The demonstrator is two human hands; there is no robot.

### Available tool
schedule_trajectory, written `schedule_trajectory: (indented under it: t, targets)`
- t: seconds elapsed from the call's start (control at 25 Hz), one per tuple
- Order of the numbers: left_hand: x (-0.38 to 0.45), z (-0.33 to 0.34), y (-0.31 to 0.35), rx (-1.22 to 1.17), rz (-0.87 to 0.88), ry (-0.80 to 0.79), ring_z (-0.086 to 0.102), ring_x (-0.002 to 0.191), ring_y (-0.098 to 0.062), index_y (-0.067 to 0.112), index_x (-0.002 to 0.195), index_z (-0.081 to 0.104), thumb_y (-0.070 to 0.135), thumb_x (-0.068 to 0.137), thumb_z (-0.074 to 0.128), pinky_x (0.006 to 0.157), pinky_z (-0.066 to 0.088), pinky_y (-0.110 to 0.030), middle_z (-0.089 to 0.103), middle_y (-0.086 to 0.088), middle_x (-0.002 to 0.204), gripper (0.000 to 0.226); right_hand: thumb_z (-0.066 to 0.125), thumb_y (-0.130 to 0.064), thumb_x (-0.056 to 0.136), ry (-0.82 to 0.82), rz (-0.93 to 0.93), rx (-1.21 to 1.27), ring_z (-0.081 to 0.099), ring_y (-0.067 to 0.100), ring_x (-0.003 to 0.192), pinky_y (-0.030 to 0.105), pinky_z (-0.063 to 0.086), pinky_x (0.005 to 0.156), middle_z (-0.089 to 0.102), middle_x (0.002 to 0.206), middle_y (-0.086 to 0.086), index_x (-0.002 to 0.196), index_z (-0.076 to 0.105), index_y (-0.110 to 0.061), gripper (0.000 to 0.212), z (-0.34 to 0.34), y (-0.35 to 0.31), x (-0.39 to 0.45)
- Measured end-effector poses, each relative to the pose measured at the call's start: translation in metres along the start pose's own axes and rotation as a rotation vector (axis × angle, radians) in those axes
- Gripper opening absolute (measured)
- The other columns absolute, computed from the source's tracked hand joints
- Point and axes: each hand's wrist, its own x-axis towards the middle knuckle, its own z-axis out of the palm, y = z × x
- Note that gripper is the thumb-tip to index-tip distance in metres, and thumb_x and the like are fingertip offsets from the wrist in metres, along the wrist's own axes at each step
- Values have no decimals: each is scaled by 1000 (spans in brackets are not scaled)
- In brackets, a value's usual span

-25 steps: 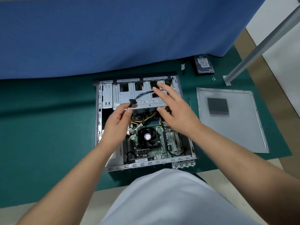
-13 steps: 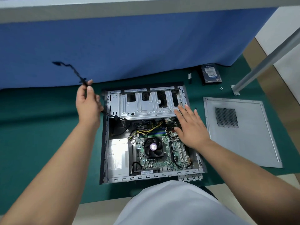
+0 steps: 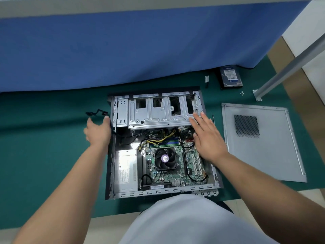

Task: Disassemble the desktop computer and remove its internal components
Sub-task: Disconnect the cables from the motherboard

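Observation:
The open desktop case (image 3: 158, 193) lies flat on the green mat. Inside it I see a silver drive cage (image 3: 158, 114), the CPU fan (image 3: 165, 158), the motherboard (image 3: 177, 175) and the power supply (image 3: 125, 170). My left hand (image 3: 98, 130) is blurred and hovers against the case's left wall with loose fingers that hold nothing. A black cable (image 3: 96, 112) lies on the mat just beyond its fingertips. My right hand (image 3: 208, 136) lies flat with straight fingers on the right end of the drive cage, above the motherboard's right side.
A grey side panel (image 3: 260, 141) lies to the right of the case. A hard drive (image 3: 230, 76), a small bracket (image 3: 206, 79) and loose screws (image 3: 242, 93) sit at the back right by a slanted metal leg (image 3: 290, 67). A blue cloth-covered wall (image 3: 140, 50) stands behind the mat.
My left hand pulled the black cable out of the case, swung it up to the left, then came down and let it go on the mat. My right hand slid to the cage's right end.

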Motion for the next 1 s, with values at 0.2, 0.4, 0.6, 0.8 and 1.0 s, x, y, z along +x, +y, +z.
schedule_trajectory:
  t: [0.2,0.4,0.6,0.8,1.0]
  targets:
    - [-54,8,-27,549,879,-77,30,150,-25,23,144,54,40,103,56,122,24,-50,41,-5,158,45,44,-22,106,-1,-10,2,-4,16,158,39,-1,128,13,171,-1,163,24,-20,60,-3,-1,1]
    - [-51,15,-39,801,912,-83,15,158,-23,26,156,38,40,107,39,129,7,-46,27,-2,169,51,41,-50,103,-25,-35,-119,19,24,154,46,10,127,30,165,0,157,36,-23,61,-9,1,6]
    - [-49,20,-42,887,920,-38,9,159,-22,36,159,32,41,109,31,129,4,-44,19,0,171,50,36,-55,100,26,-138,-203,46,27,128,48,31,114,54,136,3,131,57,-19,52,-34,1,52]
    - [-51,23,-43,877,928,10,12,158,-22,38,155,34,38,106,35,128,7,-45,24,0,169,49,24,-52,108,-78,-225,-255,22,24,154,47,11,127,22,169,-3,159,31,-34,55,-16,-5,66]
    - [-52,24,-44,867,925,47,16,156,-21,40,151,36,36,102,41,126,12,-46,28,1,166,50,10,-63,104,-104,-237,-254,8,22,158,50,6,127,14,171,-7,160,24,-42,62,-16,-3,67]
